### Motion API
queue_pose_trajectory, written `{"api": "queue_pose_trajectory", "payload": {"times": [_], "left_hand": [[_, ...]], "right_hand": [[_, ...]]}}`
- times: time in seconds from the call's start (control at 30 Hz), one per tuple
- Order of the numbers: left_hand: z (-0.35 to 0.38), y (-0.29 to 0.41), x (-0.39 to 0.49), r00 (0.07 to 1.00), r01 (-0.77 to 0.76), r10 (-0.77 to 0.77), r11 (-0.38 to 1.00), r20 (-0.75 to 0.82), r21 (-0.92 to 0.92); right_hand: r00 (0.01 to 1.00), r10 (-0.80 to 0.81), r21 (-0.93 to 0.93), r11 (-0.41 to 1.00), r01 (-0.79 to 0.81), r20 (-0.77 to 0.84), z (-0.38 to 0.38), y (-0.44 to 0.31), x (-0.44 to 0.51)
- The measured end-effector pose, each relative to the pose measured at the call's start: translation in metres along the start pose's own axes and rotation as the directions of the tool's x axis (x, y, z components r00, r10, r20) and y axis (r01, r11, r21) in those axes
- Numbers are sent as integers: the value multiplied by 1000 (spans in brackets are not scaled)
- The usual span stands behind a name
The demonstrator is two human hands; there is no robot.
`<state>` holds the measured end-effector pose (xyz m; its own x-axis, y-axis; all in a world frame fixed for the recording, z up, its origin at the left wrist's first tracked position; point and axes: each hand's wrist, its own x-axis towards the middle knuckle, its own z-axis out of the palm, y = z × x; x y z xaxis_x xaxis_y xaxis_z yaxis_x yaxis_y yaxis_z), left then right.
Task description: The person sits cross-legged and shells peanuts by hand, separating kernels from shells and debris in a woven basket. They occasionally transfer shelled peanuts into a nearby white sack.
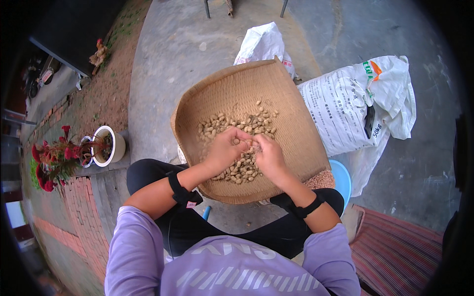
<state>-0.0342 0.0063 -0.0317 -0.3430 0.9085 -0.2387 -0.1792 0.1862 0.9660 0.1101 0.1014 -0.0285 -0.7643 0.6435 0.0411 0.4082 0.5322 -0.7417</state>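
Over a woven winnowing basket, my left hand and my right hand meet at the fingertips. Pinched between them is a small peanut, mostly covered by the fingers. Another nut shows in the curl of my left hand. Unshelled peanuts lie in a loose heap beneath and around both hands, with some dry bits among them. The basket rests across my lap. By its lower right edge, a light blue basin holds shelled peanut kernels.
A large printed woven sack lies right of the basket, with a dark phone-like object on it. Another white sack stands beyond. Potted red flowers are at left, a striped cloth at lower right, a chicken farther off.
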Motion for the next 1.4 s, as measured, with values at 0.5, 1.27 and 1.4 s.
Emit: {"api": "queue_pose_trajectory", "payload": {"times": [0.5,1.27,1.4], "left_hand": [[-23,20,3,947,315,-275,898,166,-307],[-9,-3,-3,850,241,-318,944,421,226],[-9,0,-3,837,254,-313,949,450,187]], "right_hand": [[891,393,612,653,-445,228,-29,33,15],[971,-95,555,831,-45,221,-3,3,4],[870,231,779,387,-493,435,-3,1,-1]]}}
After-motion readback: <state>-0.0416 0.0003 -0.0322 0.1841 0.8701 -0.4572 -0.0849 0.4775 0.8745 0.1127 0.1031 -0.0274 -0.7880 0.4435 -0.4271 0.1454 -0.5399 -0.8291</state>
